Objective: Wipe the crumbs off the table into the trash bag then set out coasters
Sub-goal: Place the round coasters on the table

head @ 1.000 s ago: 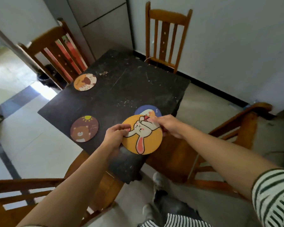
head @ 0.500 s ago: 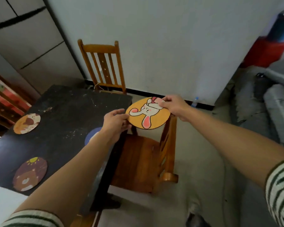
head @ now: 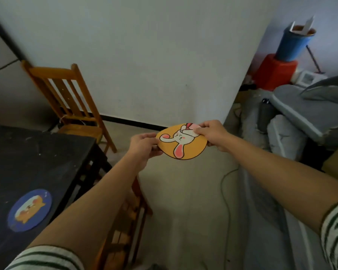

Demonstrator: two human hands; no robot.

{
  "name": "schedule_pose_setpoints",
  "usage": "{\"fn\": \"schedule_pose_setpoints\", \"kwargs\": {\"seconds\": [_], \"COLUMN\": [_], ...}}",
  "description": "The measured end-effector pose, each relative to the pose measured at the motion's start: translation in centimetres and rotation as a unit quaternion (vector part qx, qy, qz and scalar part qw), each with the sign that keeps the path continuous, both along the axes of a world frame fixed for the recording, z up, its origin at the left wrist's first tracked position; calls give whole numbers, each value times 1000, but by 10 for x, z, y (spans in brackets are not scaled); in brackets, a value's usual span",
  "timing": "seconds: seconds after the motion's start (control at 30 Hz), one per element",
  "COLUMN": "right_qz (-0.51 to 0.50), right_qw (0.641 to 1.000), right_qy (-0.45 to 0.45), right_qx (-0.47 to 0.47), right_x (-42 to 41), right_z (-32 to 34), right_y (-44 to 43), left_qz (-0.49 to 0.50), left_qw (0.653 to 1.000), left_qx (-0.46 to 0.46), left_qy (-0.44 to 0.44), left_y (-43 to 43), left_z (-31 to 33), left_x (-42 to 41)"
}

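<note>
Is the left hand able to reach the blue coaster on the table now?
Probably yes. The blue coaster lies uncovered on the table, beside the left forearm, with nothing between. But the left hand pinches the yellow rabbit coaster, so it must let go first; the right hand holds it too.

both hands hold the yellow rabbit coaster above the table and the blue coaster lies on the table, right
Not above the table: the head view shows the left hand and right hand holding the yellow rabbit coaster over the floor, beside the table. The blue coaster does lie on it.
</note>
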State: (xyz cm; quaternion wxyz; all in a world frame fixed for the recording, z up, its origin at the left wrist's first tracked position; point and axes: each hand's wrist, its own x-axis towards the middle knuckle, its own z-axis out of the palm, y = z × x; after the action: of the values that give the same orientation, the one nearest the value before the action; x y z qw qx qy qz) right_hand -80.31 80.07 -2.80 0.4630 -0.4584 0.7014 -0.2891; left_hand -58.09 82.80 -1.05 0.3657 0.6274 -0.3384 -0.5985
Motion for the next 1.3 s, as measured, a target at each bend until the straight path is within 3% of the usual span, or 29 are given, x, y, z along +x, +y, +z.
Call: {"fn": "schedule_pose_setpoints", "kwargs": {"seconds": [0.47,0.83,1.07,1.3], "right_qz": [35,176,344,503], "right_qw": [999,981,936,860], "right_qy": [28,79,75,85], "right_qx": [7,26,29,17], "right_x": [-43,43,157,290], "right_z": [-18,-21,-50,-60], "right_y": [-175,-352,-475,-552], "left_qz": [-8,59,204,387], "left_qw": [999,996,972,913], "left_qx": [19,38,85,117], "left_qy": [-37,-60,-84,-64], "left_y": [-177,-301,-363,-388], "left_z": [-34,-35,-56,-68], "left_x": [-41,32,112,181]}}
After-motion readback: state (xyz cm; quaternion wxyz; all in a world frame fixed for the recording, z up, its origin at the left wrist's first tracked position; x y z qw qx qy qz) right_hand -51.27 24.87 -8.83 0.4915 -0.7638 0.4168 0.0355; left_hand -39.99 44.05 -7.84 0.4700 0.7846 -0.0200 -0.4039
